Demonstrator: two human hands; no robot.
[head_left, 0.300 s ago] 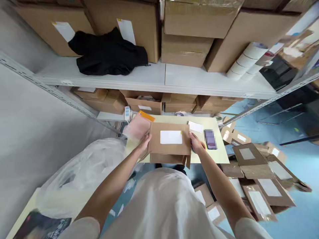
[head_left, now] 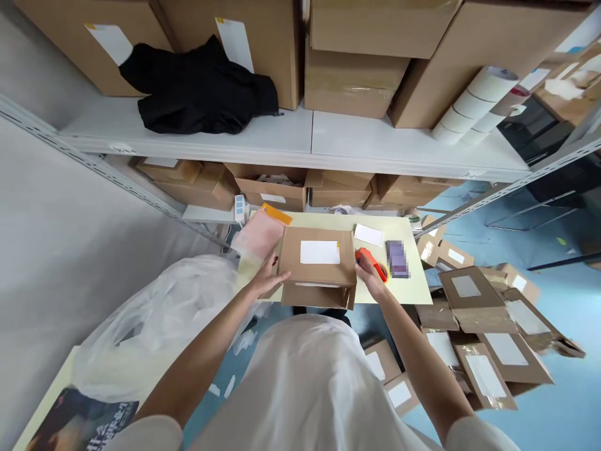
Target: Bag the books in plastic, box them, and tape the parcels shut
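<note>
Right now a person in a white shirt [head_left: 314, 382] has both hands at the pale bench [head_left: 410, 293], where a brown carton [head_left: 319, 277] sits midway along the near edge, white label [head_left: 320, 252] facing up. The left hand [head_left: 267, 275] is laid against the carton's left side, its thumb spread well away from the fingers. The right hand [head_left: 370, 277], just off the carton's right side, touches an orange tool [head_left: 373, 262]; I can't tell from where I stand whether those fingers pinch it.

Towards the bench's far left corner lies a pinkish pouch [head_left: 258, 235], an orange packet [head_left: 277, 213] at its top. A white card [head_left: 369, 235] lies near the far edge, right of the carton, and a phone [head_left: 397, 259] near the right edge. On the shelf [head_left: 357, 141] above, a black garment [head_left: 201, 91] lies crumpled towards the left end.
</note>
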